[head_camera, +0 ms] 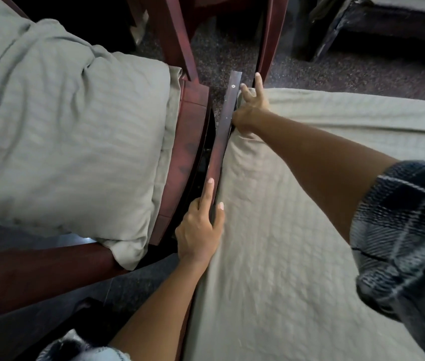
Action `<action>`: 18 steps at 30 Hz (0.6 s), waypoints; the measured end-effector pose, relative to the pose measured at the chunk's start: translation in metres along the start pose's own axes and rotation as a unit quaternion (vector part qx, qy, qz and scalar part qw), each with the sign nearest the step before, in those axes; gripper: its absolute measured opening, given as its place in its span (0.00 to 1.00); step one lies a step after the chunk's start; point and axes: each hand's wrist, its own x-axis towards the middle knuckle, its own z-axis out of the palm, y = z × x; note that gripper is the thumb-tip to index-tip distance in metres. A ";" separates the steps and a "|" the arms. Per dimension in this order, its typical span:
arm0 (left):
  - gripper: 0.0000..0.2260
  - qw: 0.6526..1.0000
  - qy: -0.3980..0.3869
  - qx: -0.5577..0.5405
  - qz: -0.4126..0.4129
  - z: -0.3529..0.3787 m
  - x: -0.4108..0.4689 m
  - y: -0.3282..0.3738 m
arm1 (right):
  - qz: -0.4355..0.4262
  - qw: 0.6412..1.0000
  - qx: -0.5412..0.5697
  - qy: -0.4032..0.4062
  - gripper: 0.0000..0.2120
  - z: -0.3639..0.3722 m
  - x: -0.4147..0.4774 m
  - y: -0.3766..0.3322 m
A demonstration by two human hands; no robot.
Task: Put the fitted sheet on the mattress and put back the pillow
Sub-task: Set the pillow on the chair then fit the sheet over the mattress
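A grey-green quilted fitted sheet (297, 217) covers the mattress on the right. A dark wooden headboard rail (223, 134) runs along its left edge. My left hand (201, 230) lies along that rail, index finger straight on the wood and thumb on the sheet's edge. At the far corner of the mattress, my right hand (251, 110) presses the sheet down beside the rail, two fingers straight, the others hidden in the gap. A pillow (70, 126) in a matching grey-green case lies on a reddish wooden chair (188, 142) at the left.
The chair's arm (36, 269) juts out at lower left. A dark speckled carpet (336, 71) lies beyond the bed. Reddish wooden furniture legs (180, 40) stand at the top centre, and another dark bed frame (388, 29) sits at the top right.
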 end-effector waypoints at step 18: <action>0.24 1.000 0.017 0.015 -0.006 0.004 0.004 0.007 | 0.011 0.835 0.545 0.078 0.05 0.000 0.032 0.044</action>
